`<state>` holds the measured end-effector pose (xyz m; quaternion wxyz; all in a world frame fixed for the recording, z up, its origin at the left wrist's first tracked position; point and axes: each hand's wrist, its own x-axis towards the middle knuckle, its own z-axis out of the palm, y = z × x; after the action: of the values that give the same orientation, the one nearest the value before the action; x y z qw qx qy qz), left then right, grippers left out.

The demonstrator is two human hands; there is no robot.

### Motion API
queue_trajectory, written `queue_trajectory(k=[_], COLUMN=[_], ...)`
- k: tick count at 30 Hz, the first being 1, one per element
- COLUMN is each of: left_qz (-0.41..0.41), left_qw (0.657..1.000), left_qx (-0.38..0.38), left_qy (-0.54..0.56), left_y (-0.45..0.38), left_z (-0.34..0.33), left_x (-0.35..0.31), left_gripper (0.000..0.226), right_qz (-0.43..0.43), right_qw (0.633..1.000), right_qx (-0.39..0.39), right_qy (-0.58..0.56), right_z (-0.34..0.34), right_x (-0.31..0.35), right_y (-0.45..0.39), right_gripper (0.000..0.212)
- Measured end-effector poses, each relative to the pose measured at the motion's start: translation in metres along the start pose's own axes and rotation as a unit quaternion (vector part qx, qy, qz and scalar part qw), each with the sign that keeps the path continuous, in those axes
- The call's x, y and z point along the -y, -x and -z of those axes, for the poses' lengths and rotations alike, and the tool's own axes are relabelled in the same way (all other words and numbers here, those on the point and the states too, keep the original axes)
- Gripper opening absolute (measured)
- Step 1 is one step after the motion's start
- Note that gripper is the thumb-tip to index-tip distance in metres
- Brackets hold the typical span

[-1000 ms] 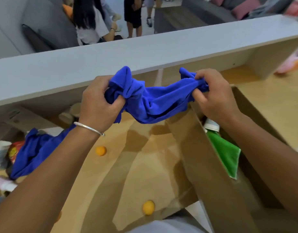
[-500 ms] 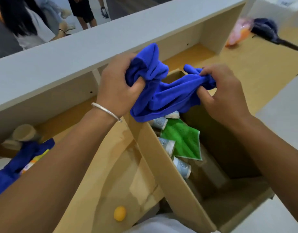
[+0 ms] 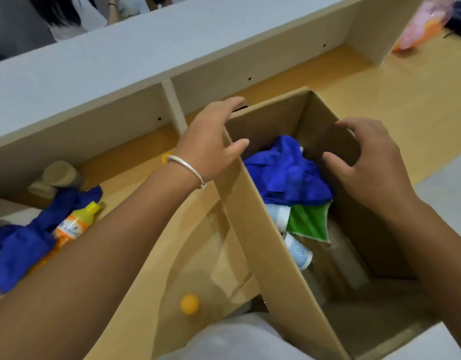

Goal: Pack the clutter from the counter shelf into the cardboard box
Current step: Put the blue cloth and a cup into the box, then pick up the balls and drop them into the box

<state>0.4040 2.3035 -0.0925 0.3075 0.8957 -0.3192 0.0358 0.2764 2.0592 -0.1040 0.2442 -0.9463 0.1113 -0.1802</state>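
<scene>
Blue cloth [image 3: 286, 172] lies crumpled in the box [image 3: 260, 245], between the hands, soft and light; pinch a fold. Right hand [image 3: 367, 162] hovers beside it, fingers spread, holding nothing. Left hand [image 3: 211, 144] rests relaxed on the rim. Left of it on the shelf [image 3: 136, 157]: bottle [image 3: 76, 222], ball [image 3: 190, 304].

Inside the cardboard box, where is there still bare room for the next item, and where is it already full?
The cardboard box is bare at its near end, between the green cloth and the near wall. Its far end is crowded by the blue cloth, with pale bottles along the left wall.
</scene>
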Motion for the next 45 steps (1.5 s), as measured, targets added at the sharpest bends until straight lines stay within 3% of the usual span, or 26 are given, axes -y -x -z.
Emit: queue_trajectory(k=[5,13,18,24,35,42,45], left_qz=[0.064,0.202,0.272,0.285,0.264,0.266,0.232], left_qw=[0.997,0.977,0.96,0.957,0.944,0.942,0.958], left_qx=[-0.023,-0.022,-0.011,0.031,0.179,0.194,0.155], left_qy=[-0.029,-0.059,-0.063,-0.043,-0.079,-0.066,-0.066], left_y=[0.068,0.205,0.278,0.328,0.338,0.331,0.302], left_z=[0.031,0.068,0.079,0.065,0.015,0.011,0.03], left_x=[0.06,0.155,0.193,0.219,0.219,0.207,0.181], left_gripper=[0.064,0.062,0.065,0.066,0.053,0.047,0.043], right_qz=[0.061,0.156,0.179,0.149,0.121,0.125,0.136], right_qw=[0.997,0.964,0.933,0.904,0.896,0.904,0.925], right_qx=[0.036,0.216,0.308,0.384,0.394,0.387,0.341], right_qy=[-0.017,0.023,0.052,0.117,0.164,0.136,0.094], right_z=[-0.022,-0.096,-0.15,-0.203,-0.245,-0.233,-0.198], right_x=[0.057,0.17,0.186,0.183,0.176,0.175,0.185], right_y=[0.015,0.075,0.126,0.185,0.213,0.207,0.192], right_gripper=[0.05,0.061,0.064,0.071,0.053,0.055,0.057])
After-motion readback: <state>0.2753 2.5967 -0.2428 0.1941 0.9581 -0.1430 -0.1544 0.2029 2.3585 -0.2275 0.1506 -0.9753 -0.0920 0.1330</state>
